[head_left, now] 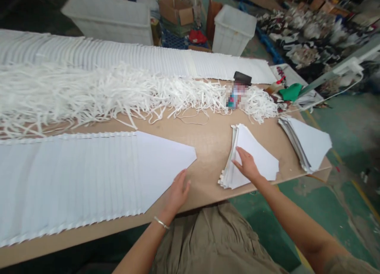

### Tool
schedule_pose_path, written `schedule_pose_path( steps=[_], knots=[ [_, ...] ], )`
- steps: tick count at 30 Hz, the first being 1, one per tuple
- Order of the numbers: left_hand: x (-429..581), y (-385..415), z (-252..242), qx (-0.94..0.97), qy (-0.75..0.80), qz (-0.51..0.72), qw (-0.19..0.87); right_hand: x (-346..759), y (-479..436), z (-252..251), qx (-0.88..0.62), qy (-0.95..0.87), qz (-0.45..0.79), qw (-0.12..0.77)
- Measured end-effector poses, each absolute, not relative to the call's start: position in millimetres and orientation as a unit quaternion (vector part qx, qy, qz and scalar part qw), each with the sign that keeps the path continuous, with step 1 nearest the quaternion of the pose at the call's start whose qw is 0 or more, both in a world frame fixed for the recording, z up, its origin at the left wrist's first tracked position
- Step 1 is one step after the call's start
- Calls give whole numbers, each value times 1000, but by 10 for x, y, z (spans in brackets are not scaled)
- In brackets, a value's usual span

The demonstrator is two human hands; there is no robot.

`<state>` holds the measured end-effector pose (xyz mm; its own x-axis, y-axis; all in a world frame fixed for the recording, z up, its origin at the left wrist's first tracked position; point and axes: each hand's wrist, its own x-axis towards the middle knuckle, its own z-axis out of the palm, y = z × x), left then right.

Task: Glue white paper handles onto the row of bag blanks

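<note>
My left hand (177,193) lies at the slanted right end of a long row of overlapping white sheets (101,175). Its fingers are stretched out along the edge of the end sheet, with the thumb apart. A bracelet circles that wrist. My right hand (247,165) rests on a small pile of white cut sheets (259,157), fingers spread near the pile's left edge. The pile is slightly fanned on that left side. Farther right, a second pile of white sheets (310,141) lies at the table's right end.
Loose white strips (118,94) are heaped along the middle of the brown table (208,135). Behind them runs another row of overlapping white sheets (142,58). A dark-topped object, partly blurred (242,78), lies among the strips. White bins (234,27) stand beyond; a metal post (332,74) rises at right.
</note>
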<state>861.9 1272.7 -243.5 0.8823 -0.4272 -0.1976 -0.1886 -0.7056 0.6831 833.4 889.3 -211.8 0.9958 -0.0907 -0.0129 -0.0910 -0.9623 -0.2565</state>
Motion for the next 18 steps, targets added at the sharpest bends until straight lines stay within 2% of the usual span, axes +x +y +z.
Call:
schedule_pose_path(
  steps=[3, 6, 10, 14, 18],
  knots=[
    [8559, 11813, -2599, 886, -160, -212, 379, 8287, 7733, -2136, -978, 202, -3, 47],
    [8659, 10977, -2697, 887, -131, -238, 374, 8261, 6640, -2078, -959, 284, -19, 2],
    [8769, 10159, -2651, 927, -127, -234, 265, 8095, 5387, -1967, -930, 364, -33, -37],
    [8791, 9844, -2570, 958, -100, -227, 147, 7869, 4629, -1988, -889, 445, 91, -51],
    [8855, 9860, -2581, 953, -76, -258, 140, 7820, 4351, -2068, -897, 415, 146, -37]
  ],
)
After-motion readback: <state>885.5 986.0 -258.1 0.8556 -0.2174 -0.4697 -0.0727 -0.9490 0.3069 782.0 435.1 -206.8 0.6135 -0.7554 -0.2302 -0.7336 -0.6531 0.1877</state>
